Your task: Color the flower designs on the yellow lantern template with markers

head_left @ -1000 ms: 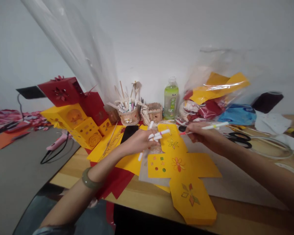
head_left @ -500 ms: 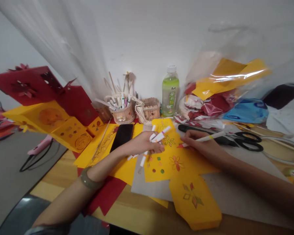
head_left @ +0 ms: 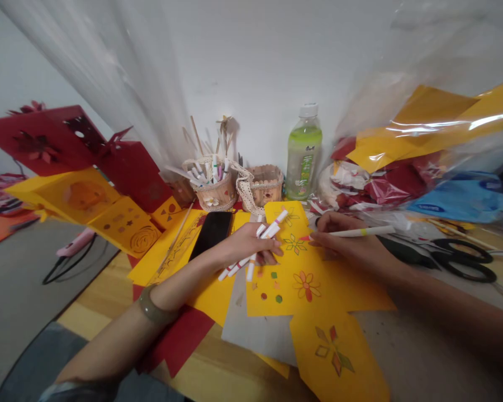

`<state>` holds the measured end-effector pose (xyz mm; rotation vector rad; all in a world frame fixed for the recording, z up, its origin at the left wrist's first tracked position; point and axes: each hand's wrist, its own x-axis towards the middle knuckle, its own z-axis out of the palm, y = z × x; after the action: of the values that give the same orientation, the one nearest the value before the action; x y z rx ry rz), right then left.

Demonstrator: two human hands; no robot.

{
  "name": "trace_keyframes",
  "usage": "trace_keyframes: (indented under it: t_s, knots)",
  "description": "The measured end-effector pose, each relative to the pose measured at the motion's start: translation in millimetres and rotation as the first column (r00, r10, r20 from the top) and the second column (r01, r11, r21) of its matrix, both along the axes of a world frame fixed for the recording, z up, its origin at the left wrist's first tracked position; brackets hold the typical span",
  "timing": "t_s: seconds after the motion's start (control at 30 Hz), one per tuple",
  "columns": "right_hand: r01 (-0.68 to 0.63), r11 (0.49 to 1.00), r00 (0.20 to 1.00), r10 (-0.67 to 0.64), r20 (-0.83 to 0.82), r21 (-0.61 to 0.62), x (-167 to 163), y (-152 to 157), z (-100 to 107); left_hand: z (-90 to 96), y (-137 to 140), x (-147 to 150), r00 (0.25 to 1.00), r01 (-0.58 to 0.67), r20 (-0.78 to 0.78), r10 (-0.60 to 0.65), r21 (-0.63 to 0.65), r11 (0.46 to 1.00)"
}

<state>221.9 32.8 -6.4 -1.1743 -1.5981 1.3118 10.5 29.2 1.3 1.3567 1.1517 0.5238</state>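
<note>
My left hand [head_left: 251, 245] is closed around several white felt-tip markers [head_left: 272, 224], which stick out above and below the fingers. It rests over a yellow paper cutout [head_left: 285, 298] bearing drawn flowers and small coloured shapes. Between the fingers of my right hand [head_left: 339, 237] is a white marker [head_left: 360, 232] with a yellow band. Its red tip points left, beside the outlined flower [head_left: 294, 244]; whether it touches the paper I cannot tell. Lower down, an orange-tinted flower [head_left: 306, 286] and a diamond-petal flower [head_left: 333, 350] are partly coloured.
A black phone [head_left: 212, 234] lies left of my left hand. Behind stand a basket of markers [head_left: 216, 192], another basket [head_left: 264, 187] and a green bottle [head_left: 304, 156]. Black-handled scissors [head_left: 463, 259] lie right. Red and yellow paper boxes [head_left: 88, 192] stand left; a plastic bag [head_left: 402, 139] is at back right.
The red marker tip in my right hand has come closer to the outlined flower. The markers in my left hand have shifted in the grip. The view has moved slightly.
</note>
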Motion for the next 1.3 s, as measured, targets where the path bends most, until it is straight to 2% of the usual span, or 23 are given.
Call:
trace_keyframes:
  t_s: [0.17,0.33,0.43,0.63,0.87,1.3]
  knots:
    - [-0.003,0.992,0.999,-0.001,0.034,0.122,-5,15,-1,-2.9,3,0,1.0,-0.023,-0.002,0.023,-0.041,0.999]
    - [0.038,0.988,0.999,-0.043,0.033,0.148,-8,17,-5,-3.3,4,0,1.0,-0.03,-0.009,0.03,-0.058,0.998]
    - [0.017,0.99,0.999,-0.021,0.026,0.141,-7,16,-9,-3.5,4,-1,1.0,-0.026,-0.007,0.026,-0.054,0.998]
    - [-0.051,0.999,0.999,0.051,0.012,0.009,-3,15,-17,-7.9,4,-6,0.998,-0.058,0.025,0.058,-0.002,0.998]
    - [-0.154,0.988,0.988,0.154,0.003,0.015,-4,12,-17,-9.3,6,-6,0.995,-0.096,0.019,0.096,0.008,0.995]
    - [-0.152,0.987,0.984,0.147,0.102,0.047,-7,14,-18,-7.4,7,-3,0.994,-0.113,0.003,0.113,0.012,0.994]
